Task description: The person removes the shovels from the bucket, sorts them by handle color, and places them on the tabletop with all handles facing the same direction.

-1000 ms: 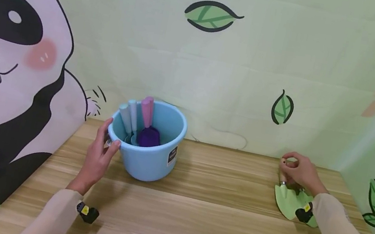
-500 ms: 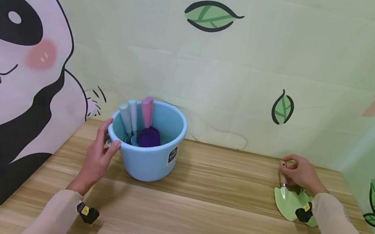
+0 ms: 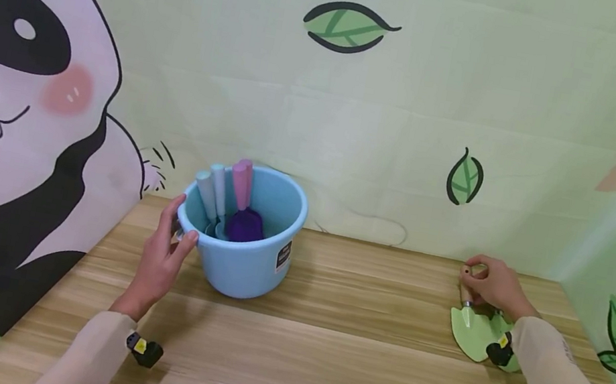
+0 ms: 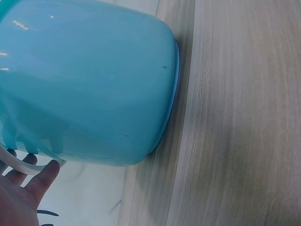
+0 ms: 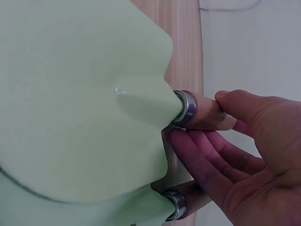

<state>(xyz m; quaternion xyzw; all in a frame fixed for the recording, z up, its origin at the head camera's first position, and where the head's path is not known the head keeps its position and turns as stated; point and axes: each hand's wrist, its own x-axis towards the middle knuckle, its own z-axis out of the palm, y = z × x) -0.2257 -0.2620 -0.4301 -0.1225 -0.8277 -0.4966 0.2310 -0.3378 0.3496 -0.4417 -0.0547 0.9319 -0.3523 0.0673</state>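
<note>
On the left stands a light blue bucket (image 3: 242,269) with pale blue-handled tools (image 3: 206,194) and pink-handled tools (image 3: 238,184) upright inside; a dark purple scoop (image 3: 246,226) shows among them. My left hand (image 3: 161,263) grips the bucket's left side, its fingers at the white handle (image 4: 23,165) below the rim. Far right, my right hand (image 3: 495,288) pinches the wooden handle of a pale green garden trowel (image 3: 470,335) between thumb and fingers. A second green trowel (image 5: 136,207) lies partly under the first, its handle running behind my fingers.
Both tools and bucket rest on a wood-grain table (image 3: 315,370). Behind rises a pale green cloth backdrop (image 3: 385,130) with printed leaves and a panda (image 3: 16,68) at left. A black wrist camera (image 3: 143,349) sits at my left sleeve.
The trowel handle and my right hand have shifted very slightly. My left hand and the bucket have kept their place.
</note>
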